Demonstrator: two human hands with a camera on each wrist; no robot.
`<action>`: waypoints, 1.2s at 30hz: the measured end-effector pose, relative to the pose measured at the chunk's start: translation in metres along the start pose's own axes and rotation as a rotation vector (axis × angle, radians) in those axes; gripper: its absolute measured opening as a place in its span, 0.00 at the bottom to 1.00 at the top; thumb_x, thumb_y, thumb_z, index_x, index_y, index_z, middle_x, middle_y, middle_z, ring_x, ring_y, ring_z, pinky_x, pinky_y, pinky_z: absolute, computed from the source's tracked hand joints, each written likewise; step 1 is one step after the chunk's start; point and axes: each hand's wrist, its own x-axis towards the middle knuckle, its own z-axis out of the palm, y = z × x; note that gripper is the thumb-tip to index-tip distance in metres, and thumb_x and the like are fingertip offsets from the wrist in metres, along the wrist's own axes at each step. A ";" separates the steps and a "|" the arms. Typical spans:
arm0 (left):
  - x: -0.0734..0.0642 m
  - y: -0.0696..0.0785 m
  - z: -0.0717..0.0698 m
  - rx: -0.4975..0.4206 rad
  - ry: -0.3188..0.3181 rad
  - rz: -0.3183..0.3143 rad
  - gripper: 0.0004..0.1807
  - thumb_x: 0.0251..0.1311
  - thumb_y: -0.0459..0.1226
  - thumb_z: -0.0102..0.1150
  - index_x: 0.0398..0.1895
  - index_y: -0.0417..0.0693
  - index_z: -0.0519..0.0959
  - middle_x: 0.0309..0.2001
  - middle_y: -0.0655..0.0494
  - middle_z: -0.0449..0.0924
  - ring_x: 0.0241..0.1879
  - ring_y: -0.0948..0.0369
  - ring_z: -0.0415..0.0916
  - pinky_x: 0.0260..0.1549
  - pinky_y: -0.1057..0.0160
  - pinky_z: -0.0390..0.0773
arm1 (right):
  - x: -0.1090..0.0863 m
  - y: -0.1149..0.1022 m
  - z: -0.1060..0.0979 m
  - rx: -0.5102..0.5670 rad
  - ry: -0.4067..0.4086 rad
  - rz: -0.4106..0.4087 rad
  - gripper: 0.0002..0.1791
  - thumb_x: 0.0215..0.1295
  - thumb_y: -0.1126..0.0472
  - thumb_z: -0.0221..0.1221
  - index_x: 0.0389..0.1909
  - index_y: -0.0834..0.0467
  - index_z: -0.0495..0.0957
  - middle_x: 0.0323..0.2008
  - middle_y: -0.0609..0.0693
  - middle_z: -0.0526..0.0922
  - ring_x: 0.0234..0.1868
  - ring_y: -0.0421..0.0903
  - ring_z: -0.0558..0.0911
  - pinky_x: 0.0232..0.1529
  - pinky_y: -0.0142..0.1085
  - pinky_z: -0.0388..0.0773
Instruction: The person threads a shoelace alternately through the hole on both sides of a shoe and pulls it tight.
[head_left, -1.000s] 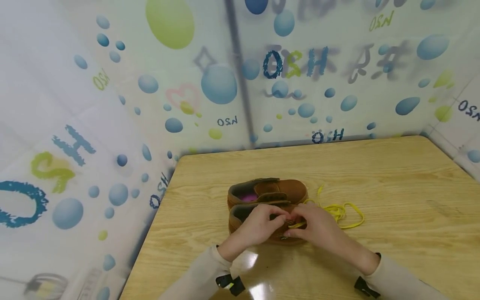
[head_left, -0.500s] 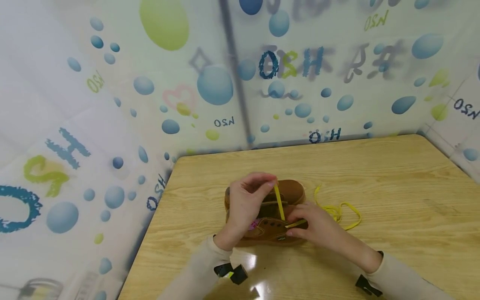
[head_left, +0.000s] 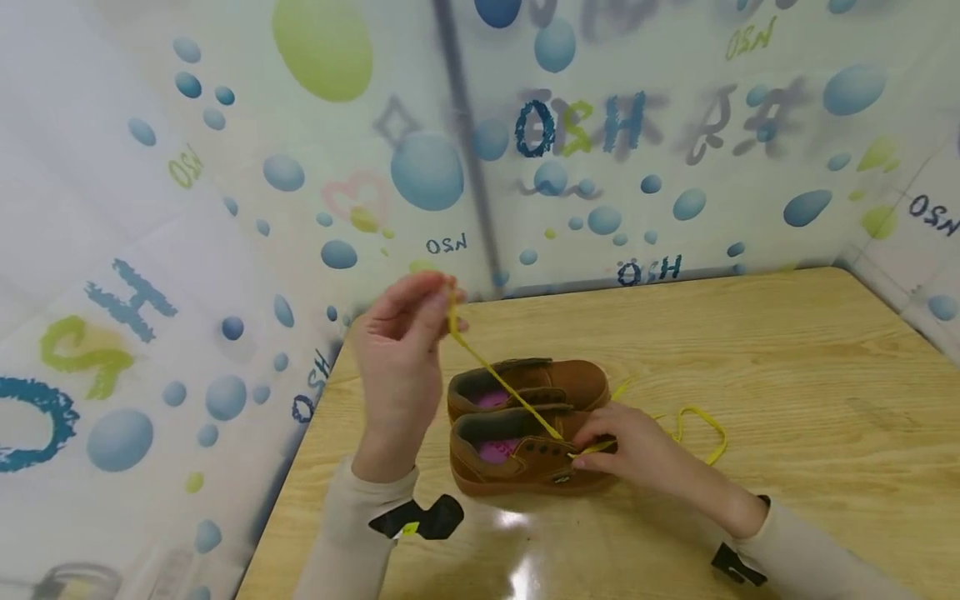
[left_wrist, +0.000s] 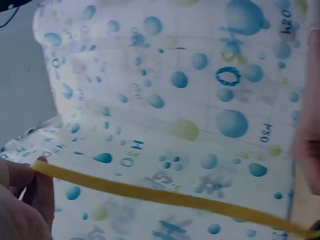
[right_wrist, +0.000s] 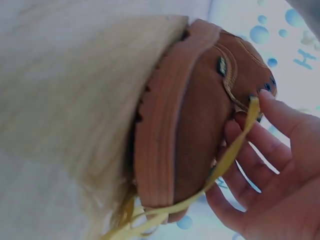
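My left hand, raised to the left above the table, pinches a yellow shoelace between thumb and fingers. From there the lace slants down, taut, to the eyelets of the nearer brown shoe. In the left wrist view the lace runs across from the fingertips. My right hand holds that shoe by its eyelet edge. In the right wrist view, the thumb presses beside the laced eyelet, with the other fingers behind the edge. Several eyelets on this side carry no lace.
A second brown shoe, with a pink insole, stands just behind the first, toes to the right. The loose rest of the lace lies curled on the wooden table to the right. A patterned curtain hangs behind the table.
My left hand has moved from the eyelets up and to the left, drawing the lace through. The loose lace on the table has shortened. My right hand stays at the shoe.
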 end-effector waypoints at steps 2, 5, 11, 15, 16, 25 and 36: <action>-0.009 -0.013 -0.001 0.193 -0.121 -0.153 0.11 0.64 0.27 0.59 0.39 0.51 0.87 0.38 0.56 0.88 0.36 0.65 0.84 0.30 0.69 0.82 | 0.004 0.001 -0.004 0.016 0.004 0.038 0.07 0.61 0.53 0.67 0.38 0.48 0.86 0.36 0.40 0.87 0.38 0.39 0.83 0.39 0.35 0.79; -0.024 -0.041 -0.006 0.539 -0.359 -0.303 0.08 0.64 0.31 0.62 0.42 0.49 0.87 0.41 0.53 0.88 0.38 0.63 0.84 0.34 0.70 0.82 | 0.015 0.004 -0.008 0.017 0.036 0.087 0.08 0.63 0.56 0.66 0.42 0.52 0.85 0.38 0.43 0.88 0.40 0.41 0.85 0.41 0.38 0.81; -0.048 -0.086 -0.015 1.091 -0.669 -0.284 0.06 0.63 0.31 0.63 0.40 0.46 0.85 0.39 0.55 0.88 0.36 0.65 0.85 0.36 0.75 0.80 | 0.036 0.011 -0.004 -0.085 0.043 0.065 0.08 0.62 0.59 0.67 0.41 0.53 0.85 0.38 0.46 0.88 0.39 0.45 0.85 0.41 0.41 0.81; -0.059 -0.100 -0.013 1.253 -0.741 -0.223 0.03 0.62 0.31 0.64 0.37 0.47 0.82 0.35 0.56 0.88 0.33 0.66 0.84 0.32 0.77 0.77 | 0.042 0.014 0.001 -0.102 0.051 0.082 0.03 0.63 0.62 0.65 0.36 0.52 0.86 0.34 0.46 0.87 0.34 0.42 0.83 0.37 0.37 0.80; -0.060 -0.102 -0.012 1.283 -0.740 -0.201 0.03 0.61 0.31 0.65 0.36 0.47 0.81 0.34 0.56 0.87 0.32 0.66 0.84 0.30 0.77 0.77 | 0.043 0.015 0.002 -0.092 0.057 0.091 0.03 0.64 0.63 0.64 0.36 0.53 0.86 0.34 0.47 0.87 0.34 0.42 0.83 0.37 0.36 0.79; -0.065 -0.123 -0.003 1.628 -0.636 -0.004 0.11 0.58 0.31 0.66 0.30 0.49 0.72 0.20 0.57 0.80 0.19 0.63 0.79 0.13 0.74 0.67 | 0.046 0.017 0.003 -0.025 0.070 0.130 0.05 0.66 0.63 0.62 0.36 0.54 0.87 0.34 0.48 0.89 0.34 0.43 0.84 0.37 0.37 0.80; -0.068 -0.126 0.015 1.889 -0.622 0.010 0.11 0.61 0.33 0.66 0.32 0.49 0.70 0.19 0.55 0.80 0.16 0.62 0.78 0.08 0.71 0.67 | 0.049 0.014 0.002 -0.025 0.080 0.136 0.05 0.65 0.64 0.63 0.34 0.56 0.87 0.31 0.48 0.88 0.29 0.39 0.81 0.35 0.35 0.77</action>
